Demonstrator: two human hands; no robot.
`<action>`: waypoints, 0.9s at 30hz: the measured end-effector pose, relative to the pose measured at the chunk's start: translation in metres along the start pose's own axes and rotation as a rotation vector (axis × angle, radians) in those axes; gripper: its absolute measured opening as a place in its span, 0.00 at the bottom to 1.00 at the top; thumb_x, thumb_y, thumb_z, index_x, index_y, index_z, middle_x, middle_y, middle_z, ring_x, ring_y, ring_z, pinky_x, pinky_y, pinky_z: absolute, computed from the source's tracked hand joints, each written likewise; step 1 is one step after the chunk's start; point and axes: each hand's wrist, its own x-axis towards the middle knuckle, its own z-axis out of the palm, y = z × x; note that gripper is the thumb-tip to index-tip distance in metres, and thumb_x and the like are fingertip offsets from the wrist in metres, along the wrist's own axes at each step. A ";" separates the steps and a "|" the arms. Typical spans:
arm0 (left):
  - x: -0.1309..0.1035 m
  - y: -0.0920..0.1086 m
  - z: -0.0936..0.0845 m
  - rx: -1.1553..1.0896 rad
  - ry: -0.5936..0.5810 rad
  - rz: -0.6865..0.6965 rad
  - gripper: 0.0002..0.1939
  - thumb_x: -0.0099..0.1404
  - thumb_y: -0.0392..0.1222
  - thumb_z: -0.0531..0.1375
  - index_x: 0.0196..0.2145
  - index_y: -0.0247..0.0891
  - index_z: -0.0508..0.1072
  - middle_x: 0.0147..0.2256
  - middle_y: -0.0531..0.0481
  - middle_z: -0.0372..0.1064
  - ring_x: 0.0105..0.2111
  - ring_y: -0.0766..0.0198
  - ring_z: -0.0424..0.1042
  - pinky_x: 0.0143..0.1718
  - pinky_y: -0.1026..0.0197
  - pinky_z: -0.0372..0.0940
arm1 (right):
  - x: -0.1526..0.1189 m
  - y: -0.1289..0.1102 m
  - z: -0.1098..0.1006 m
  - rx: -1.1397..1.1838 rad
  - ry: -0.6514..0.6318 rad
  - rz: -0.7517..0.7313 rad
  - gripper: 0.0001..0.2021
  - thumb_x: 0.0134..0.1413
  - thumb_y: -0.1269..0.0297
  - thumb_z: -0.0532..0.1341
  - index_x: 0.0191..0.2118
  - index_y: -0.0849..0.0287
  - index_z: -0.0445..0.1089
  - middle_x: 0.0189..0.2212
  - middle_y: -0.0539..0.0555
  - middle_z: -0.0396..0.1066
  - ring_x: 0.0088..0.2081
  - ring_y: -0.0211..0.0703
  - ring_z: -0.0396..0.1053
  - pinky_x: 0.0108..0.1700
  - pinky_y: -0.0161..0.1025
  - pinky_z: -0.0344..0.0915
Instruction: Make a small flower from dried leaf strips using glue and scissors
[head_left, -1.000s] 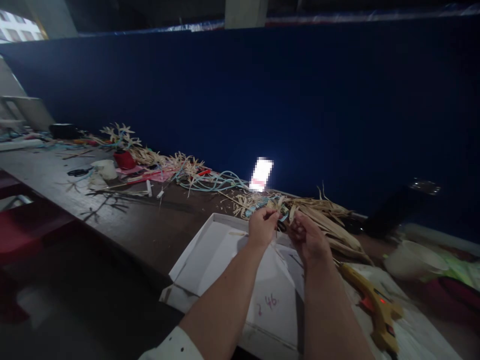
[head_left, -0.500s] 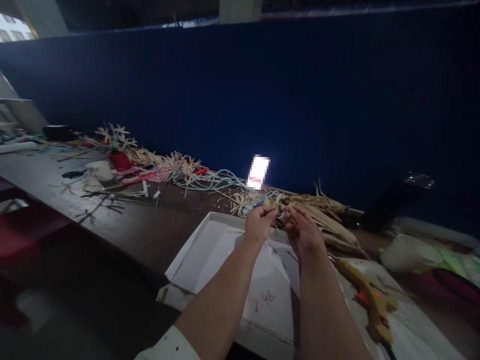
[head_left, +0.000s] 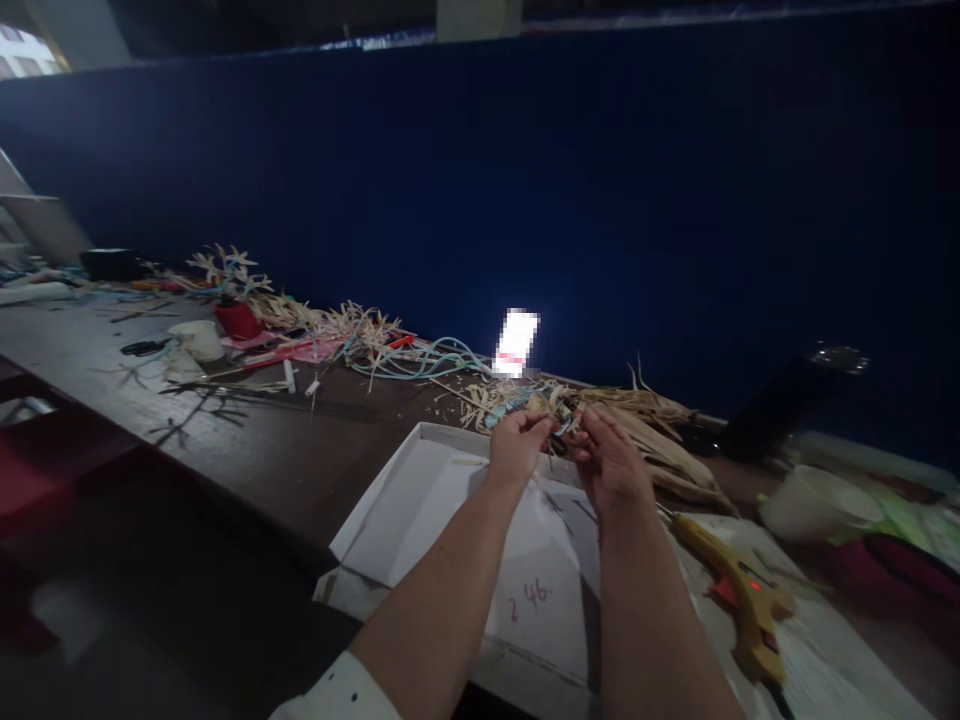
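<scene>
Over the far edge of a white cardboard box point(head_left: 420, 500), my left hand point(head_left: 517, 445) pinches something small, its fingertips closed near a bit of light blue material. My right hand point(head_left: 609, 455) is just to the right, thumb and fingers pressed together on something too small to make out. Behind both hands lies a heap of pale dried strips point(head_left: 484, 400) with blue scraps. Long dried husk leaves point(head_left: 667, 455) extend to the right of my right hand. The box lid bears handwritten red marks.
A yellow glue gun point(head_left: 739, 590) with a red light lies at right, near a white cup point(head_left: 817, 505). A bright phone point(head_left: 516, 343) stands against the blue wall. Blue cords point(head_left: 442, 358), a red spool point(head_left: 238, 320) and black scissors point(head_left: 144, 348) lie leftward.
My right hand's fingers have drawn closer together and shifted slightly right, widening the gap to my left hand. My left hand stays almost in place.
</scene>
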 end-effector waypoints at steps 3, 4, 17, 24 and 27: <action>0.000 0.001 0.000 0.004 0.000 0.001 0.08 0.52 0.41 0.61 0.29 0.34 0.75 0.26 0.50 0.74 0.20 0.73 0.62 0.21 0.69 0.54 | -0.001 -0.001 0.001 -0.009 0.054 -0.009 0.17 0.30 0.68 0.72 0.32 0.57 0.70 0.27 0.45 0.72 0.20 0.27 0.64 0.15 0.22 0.58; 0.000 0.001 0.000 0.005 0.000 -0.002 0.08 0.52 0.40 0.61 0.29 0.34 0.75 0.26 0.50 0.74 0.20 0.73 0.62 0.21 0.69 0.55 | -0.001 -0.001 0.001 -0.010 0.060 -0.010 0.17 0.30 0.68 0.72 0.32 0.57 0.70 0.27 0.46 0.73 0.20 0.27 0.64 0.15 0.21 0.58; -0.004 0.004 0.002 -0.074 -0.041 -0.021 0.09 0.51 0.41 0.63 0.30 0.34 0.75 0.27 0.50 0.74 0.21 0.72 0.63 0.26 0.67 0.58 | -0.002 -0.001 0.003 -0.039 0.022 -0.027 0.17 0.31 0.65 0.71 0.32 0.58 0.68 0.32 0.50 0.75 0.18 0.27 0.64 0.13 0.22 0.56; -0.005 0.005 0.003 -0.054 -0.076 0.001 0.10 0.51 0.41 0.63 0.31 0.32 0.75 0.23 0.52 0.70 0.18 0.74 0.61 0.21 0.69 0.55 | 0.000 0.003 0.002 -0.001 0.001 -0.041 0.17 0.32 0.66 0.72 0.32 0.57 0.69 0.29 0.46 0.73 0.19 0.26 0.62 0.15 0.21 0.55; -0.005 0.005 0.003 -0.024 -0.122 -0.016 0.11 0.52 0.42 0.63 0.31 0.32 0.74 0.23 0.51 0.70 0.18 0.74 0.62 0.19 0.69 0.53 | 0.000 0.003 0.003 -0.004 0.001 -0.037 0.16 0.32 0.66 0.72 0.32 0.57 0.69 0.25 0.44 0.70 0.18 0.25 0.59 0.15 0.21 0.54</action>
